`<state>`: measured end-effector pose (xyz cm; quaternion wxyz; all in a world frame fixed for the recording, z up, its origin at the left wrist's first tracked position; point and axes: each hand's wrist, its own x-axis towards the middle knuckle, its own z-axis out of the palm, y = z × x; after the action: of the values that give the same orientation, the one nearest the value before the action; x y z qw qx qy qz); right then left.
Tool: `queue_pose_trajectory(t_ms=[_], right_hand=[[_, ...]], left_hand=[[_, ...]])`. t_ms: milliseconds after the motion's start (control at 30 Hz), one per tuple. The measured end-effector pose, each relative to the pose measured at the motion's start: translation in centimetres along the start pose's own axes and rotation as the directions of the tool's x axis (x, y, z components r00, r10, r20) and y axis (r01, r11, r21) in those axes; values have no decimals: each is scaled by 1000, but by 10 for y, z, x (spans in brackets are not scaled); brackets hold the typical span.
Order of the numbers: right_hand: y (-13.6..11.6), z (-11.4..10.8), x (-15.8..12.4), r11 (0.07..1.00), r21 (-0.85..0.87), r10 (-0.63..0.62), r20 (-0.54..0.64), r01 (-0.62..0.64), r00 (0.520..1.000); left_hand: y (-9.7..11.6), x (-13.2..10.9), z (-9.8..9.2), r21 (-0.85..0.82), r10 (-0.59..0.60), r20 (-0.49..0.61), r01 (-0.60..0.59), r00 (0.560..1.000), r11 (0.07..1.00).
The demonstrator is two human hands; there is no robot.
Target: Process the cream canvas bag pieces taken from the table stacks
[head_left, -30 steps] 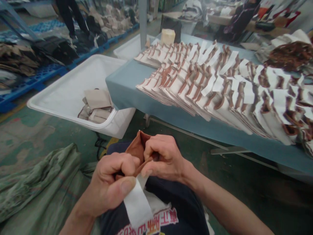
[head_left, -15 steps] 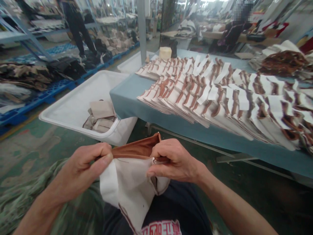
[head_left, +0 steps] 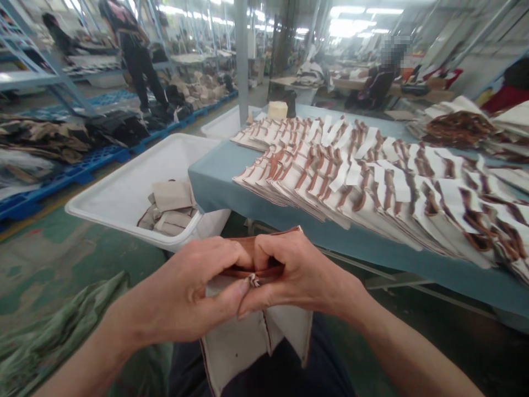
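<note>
Above my lap hangs a sewn fabric piece (head_left: 237, 350), off-white outside and brown inside, with dark seam edges. My left hand (head_left: 198, 289) pinches its upper rim from the left, thumb in front and fingers over the brown side. From the right, my right hand (head_left: 295, 270) grips the same rim. The two thumbs meet at a bunched seam in the middle of the rim. Part of the brown lining shows behind my fingers, while the fingertips inside are hidden.
Ahead and right, a blue-covered table (head_left: 219, 176) carries rows of similar off-white and brown pieces (head_left: 326, 176). Left of it stands a white plastic bin (head_left: 111, 187) with several beige pieces. Green cloth (head_left: 82, 336) lies at lower left. A person (head_left: 132, 55) stands near blue pallets.
My left hand has moved right along the rim and now meets my right hand at the seam. The fabric piece has turned and bunched between them. The view has tilted up slightly.
</note>
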<state>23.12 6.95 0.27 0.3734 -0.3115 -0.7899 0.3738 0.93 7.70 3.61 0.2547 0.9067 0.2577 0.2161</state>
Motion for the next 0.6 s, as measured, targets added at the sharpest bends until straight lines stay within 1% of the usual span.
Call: queue_pose_trajectory(t_ms=[100,167,267,333,400,500,600], right_hand=[[8,1,-4,999,-29,15,-28,-16,999],[14,1,-5,999,25,28,-12,-28,1000],[21,1,-4,987,153,50,54,-57,997],[22,1,-3,976,197,72,93,-89,993],[22,2,-3,962,240,100,122,-127,988],[24,7,-4,924,339,133,149,-177,980],[28,14,-8,887,413,154,155,-206,976]], left_hand=[[3,3,0,136,-10,9,8,1000,991],[3,4,3,116,-31,19,29,999,993],[1,3,10,-44,-64,-12,63,998,997],[-1,1,15,-173,-108,-32,101,994,980],[-3,-3,20,-297,-163,-27,147,986,944],[-8,-9,26,-453,-253,-8,222,968,864],[-13,-13,34,-561,-312,-27,244,950,791]])
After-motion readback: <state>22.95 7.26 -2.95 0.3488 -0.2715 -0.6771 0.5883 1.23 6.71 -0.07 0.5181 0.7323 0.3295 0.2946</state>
